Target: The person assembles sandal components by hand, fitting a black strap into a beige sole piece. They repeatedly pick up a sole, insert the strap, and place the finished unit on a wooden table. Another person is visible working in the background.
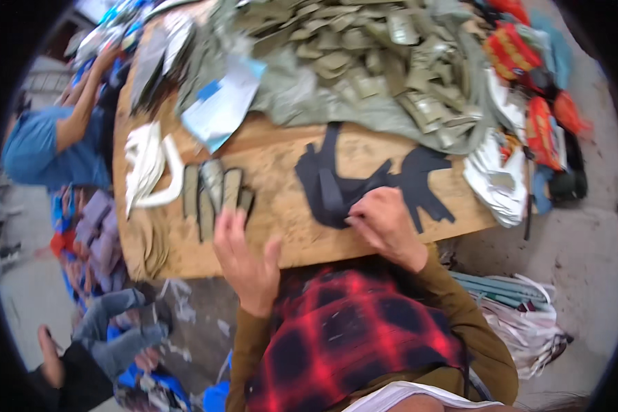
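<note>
My left hand (248, 264) is open at the table's near edge, its thumb apart and its fingertips against the lower end of an olive strip-like piece (231, 187). That piece lies in a short row with several similar olive and grey strips (206, 199). My right hand (391, 225) is closed in a pinch at the near edge of a black, curved cut-out piece (331, 196). Whatever its fingertips hold, if anything, is too small to make out. Just right of it lies another black piece (422, 180) with branching arms.
Olive pieces (350, 51) are heaped on a grey-green sheet (288, 96) at the back. White curved pieces (147, 165) and papers (223, 103) lie left on the wooden table (275, 226); more white pieces (498, 175) lie at its right edge. A person in blue (58, 147) works at far left.
</note>
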Action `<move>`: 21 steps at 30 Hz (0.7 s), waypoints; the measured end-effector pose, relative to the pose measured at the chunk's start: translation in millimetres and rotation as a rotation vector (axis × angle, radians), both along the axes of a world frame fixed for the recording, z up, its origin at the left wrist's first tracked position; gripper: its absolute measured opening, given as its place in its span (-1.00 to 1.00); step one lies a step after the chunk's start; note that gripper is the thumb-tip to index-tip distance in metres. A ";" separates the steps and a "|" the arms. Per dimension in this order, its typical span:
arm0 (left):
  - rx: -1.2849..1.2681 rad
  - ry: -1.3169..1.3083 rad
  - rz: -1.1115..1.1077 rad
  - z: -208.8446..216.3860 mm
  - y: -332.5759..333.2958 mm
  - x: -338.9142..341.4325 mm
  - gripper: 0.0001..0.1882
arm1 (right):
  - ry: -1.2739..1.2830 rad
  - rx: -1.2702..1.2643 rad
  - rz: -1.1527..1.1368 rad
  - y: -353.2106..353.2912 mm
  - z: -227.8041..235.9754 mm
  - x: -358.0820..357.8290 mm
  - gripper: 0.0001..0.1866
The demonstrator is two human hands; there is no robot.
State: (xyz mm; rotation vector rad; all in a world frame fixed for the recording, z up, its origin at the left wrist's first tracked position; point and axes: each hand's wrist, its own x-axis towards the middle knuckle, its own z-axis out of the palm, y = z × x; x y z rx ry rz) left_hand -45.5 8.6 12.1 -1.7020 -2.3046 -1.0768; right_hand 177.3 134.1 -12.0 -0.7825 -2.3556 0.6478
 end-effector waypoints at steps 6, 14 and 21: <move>-0.294 -1.705 -0.307 -34.8 12.7 49.4 -0.74 | -0.011 -0.437 0.252 11.0 29.1 -4.2 -0.90; 0.037 -1.730 -0.194 -5.0 29.0 41.4 -0.74 | 0.145 -0.209 -0.398 112.7 24.2 23.8 -0.80; 0.072 -1.813 -0.181 -2.7 19.5 34.4 -0.73 | -0.253 0.456 -0.551 201.9 -23.3 5.3 -0.63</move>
